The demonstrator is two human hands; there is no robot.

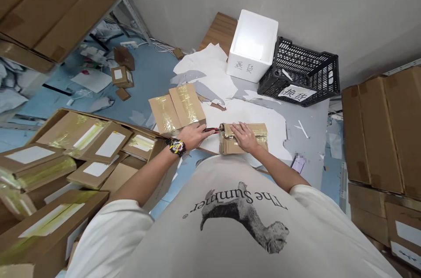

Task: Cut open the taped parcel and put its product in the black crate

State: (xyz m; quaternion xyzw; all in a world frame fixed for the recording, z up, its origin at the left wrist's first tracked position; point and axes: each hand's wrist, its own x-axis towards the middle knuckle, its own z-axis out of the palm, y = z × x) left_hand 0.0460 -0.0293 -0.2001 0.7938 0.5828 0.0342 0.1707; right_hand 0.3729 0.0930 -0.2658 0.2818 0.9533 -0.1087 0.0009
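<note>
Your bench; black crate beyond and right of the taped carton.
Taped carton: on the bench, under your right hand, palm down, fingers extended. Your left hand: closed around a red-and-black tool at the taped carton's left end.

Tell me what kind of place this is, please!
It looks like a parcel room, maybe for packing or returns. Taped, labelled cardboard boxes are piled up, the right hand rests on another taped box, and a white bin and black crate bear handwritten signs.
</note>
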